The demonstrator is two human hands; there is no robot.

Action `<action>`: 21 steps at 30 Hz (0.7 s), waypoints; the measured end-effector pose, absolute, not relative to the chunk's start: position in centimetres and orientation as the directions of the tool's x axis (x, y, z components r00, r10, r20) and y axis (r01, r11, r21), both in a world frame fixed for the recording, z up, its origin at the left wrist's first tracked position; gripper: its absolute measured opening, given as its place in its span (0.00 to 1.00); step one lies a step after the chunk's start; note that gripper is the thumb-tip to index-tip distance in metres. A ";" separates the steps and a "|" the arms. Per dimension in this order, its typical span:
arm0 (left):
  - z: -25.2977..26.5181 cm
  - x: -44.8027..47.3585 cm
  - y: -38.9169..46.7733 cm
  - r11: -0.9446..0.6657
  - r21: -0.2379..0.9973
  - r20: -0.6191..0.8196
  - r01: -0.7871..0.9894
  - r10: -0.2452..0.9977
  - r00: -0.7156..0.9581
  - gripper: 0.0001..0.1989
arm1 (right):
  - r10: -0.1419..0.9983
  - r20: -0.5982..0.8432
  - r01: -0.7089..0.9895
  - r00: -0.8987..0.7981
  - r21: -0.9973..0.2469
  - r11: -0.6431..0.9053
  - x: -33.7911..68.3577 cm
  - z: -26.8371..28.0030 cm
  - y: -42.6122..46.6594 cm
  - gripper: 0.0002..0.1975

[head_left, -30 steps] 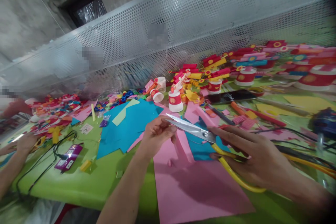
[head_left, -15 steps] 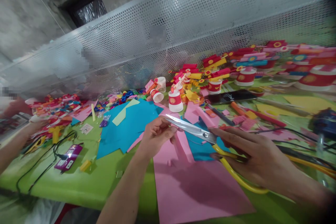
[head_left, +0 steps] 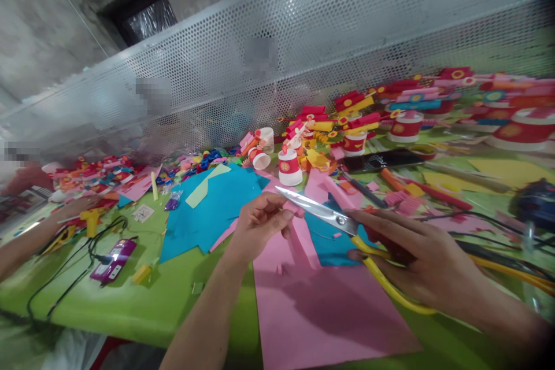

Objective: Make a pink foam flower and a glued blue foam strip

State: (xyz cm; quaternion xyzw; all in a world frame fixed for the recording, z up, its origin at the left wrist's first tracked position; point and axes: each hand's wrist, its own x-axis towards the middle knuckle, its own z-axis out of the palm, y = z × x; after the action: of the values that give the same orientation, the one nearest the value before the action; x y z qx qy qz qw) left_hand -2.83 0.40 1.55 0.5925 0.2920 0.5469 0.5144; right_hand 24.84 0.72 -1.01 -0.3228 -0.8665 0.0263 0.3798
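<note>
Scissors (head_left: 318,211) with long silver blades and yellow handles are in my right hand (head_left: 427,257), fingers wrapped round the handles. The blades look closed or nearly so and point left. My left hand (head_left: 262,222) is closed in a pinch beside the blade tips. A small pink piece (head_left: 295,208) shows at its fingertips, partly hidden by the fingers and blades. Beneath both hands lies a large pink sheet (head_left: 333,318), with a pink strip (head_left: 303,243) and tiny scraps on it.
Blue sheets (head_left: 203,208) lie left of my hands. Behind stand decorated paper cups (head_left: 289,167) before a perforated metal screen (head_left: 217,58). A purple power strip (head_left: 113,261) with cables sits on the green table (head_left: 173,295). Another person's arm (head_left: 39,237) reaches in from the left.
The scissors have tilted slightly and their blades have drawn closer together, with the lower handle shifted a little. More pink shows by my left fingertips. The other person's arm has moved right.
</note>
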 end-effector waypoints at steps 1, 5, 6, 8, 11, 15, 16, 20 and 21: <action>1.5 -2.8 0.4 -0.294 0.930 0.342 -0.220 0.912 0.228 0.05 | 0.614 0.617 0.536 -0.492 -0.340 0.772 24.8 -1.0 0.7 0.24; 1.1 -2.5 0.5 -0.252 0.933 0.301 -0.257 0.938 0.172 0.07 | 0.696 0.561 0.541 -0.449 -0.449 0.711 24.8 -0.7 0.8 0.24; 1.1 -2.5 0.6 -0.240 0.930 0.290 -0.279 0.945 0.151 0.08 | 0.705 0.554 0.544 -0.444 -0.459 0.703 24.8 -0.7 0.8 0.24; 1.1 -2.3 0.8 -0.205 0.919 0.256 -0.338 0.960 0.114 0.09 | 0.718 0.546 0.539 -0.432 -0.482 0.691 24.8 -0.6 0.9 0.25; 1.3 -2.0 0.8 -0.120 0.888 0.176 -0.444 0.981 0.086 0.10 | 0.760 0.509 0.523 -0.404 -0.553 0.649 24.9 -0.8 0.8 0.26; 1.2 -1.1 0.4 0.008 0.865 0.072 -0.502 0.988 0.140 0.11 | 0.893 0.302 0.328 -0.334 -0.851 0.410 24.5 -1.4 0.7 0.26; 1.1 -0.7 0.2 0.033 0.866 0.050 -0.499 0.987 0.152 0.11 | 0.915 0.250 0.217 -0.318 -0.920 0.327 24.2 -1.5 0.7 0.27; 0.0 0.8 -0.3 0.076 0.886 -0.008 -0.457 0.989 0.147 0.13 | 0.949 0.216 -0.139 -0.229 -0.972 0.188 22.5 -1.9 1.0 0.31; -0.4 1.1 -0.3 0.074 0.893 -0.013 -0.443 0.990 0.140 0.13 | 0.952 0.234 -0.143 -0.198 -0.968 0.208 22.1 -1.9 1.0 0.30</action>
State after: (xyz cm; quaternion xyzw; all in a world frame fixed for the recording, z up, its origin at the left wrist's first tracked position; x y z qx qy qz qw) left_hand 1.08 -0.30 -0.38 0.3926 0.3485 0.5557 0.6448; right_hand 22.07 1.04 -1.89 -0.3533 -0.5723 0.5208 0.5258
